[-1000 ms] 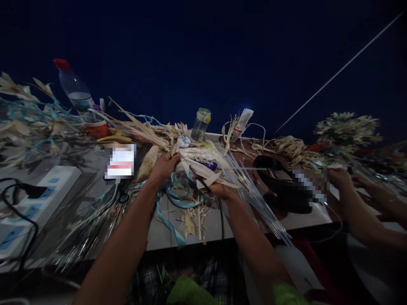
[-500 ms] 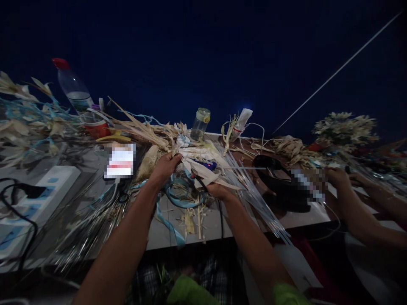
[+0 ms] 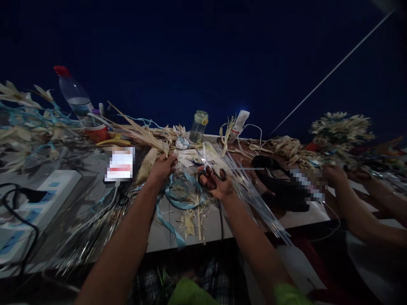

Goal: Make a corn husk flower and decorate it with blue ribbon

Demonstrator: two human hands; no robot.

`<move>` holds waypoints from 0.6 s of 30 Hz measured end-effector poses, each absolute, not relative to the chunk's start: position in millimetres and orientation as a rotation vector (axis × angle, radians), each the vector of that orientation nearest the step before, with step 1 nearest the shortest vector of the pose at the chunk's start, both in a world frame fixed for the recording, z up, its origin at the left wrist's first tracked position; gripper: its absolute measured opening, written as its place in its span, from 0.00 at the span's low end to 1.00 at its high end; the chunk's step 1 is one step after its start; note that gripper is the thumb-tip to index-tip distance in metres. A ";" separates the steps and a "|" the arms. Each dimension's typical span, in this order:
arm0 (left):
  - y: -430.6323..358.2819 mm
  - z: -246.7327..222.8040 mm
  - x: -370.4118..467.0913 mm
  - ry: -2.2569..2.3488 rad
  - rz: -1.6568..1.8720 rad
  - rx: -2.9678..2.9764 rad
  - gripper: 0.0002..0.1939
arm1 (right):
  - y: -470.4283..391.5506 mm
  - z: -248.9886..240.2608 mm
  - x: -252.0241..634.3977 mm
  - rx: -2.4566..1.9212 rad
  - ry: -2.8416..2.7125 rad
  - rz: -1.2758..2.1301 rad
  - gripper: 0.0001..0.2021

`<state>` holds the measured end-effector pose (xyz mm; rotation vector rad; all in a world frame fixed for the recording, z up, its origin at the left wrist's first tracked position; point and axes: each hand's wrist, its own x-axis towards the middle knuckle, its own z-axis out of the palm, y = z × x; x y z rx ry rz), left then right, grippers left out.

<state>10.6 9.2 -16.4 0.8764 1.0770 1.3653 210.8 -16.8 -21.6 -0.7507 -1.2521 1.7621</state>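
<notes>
My left hand is closed in a pinch on a pale piece of dried husk, whose tip shows above the fingers. To its right, my right hand holds a pair of scissors by its black handles, blades pointing up and away from me. Beyond the hands lie pale husk pieces and a small white and blue ball-like bundle. A loosely coiled light-blue ribbon lies on the table between my forearms, with husk scraps around it.
A lit phone, wire bundle and power strip lie left. Behind stand a red-capped bottle and a jar. Clear sticks and a black stand lie right, near another person's hands.
My hands have moved apart, the left one slightly leftward. Scissors now show plainly in my right hand. The wide husk strips and the blue object with a red light between my hands are out of sight.
</notes>
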 end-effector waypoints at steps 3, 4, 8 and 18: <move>10.5 -16.0 10.8 1.041 1.414 0.822 0.14 | -16.4 -19.8 211.7 -0.642 -1.119 1.970 0.33; 10.3 -15.6 11.3 1.029 1.420 0.814 0.14 | -16.6 -20.2 210.6 -0.622 -1.127 2.011 0.33; 6.7 -12.8 14.7 0.996 1.439 0.807 0.12 | -19.1 -25.3 203.9 -0.589 -1.235 2.026 0.34; 0.4 -3.9 22.5 0.889 1.366 0.716 0.12 | -25.9 -22.3 192.6 -0.814 -1.459 1.537 0.16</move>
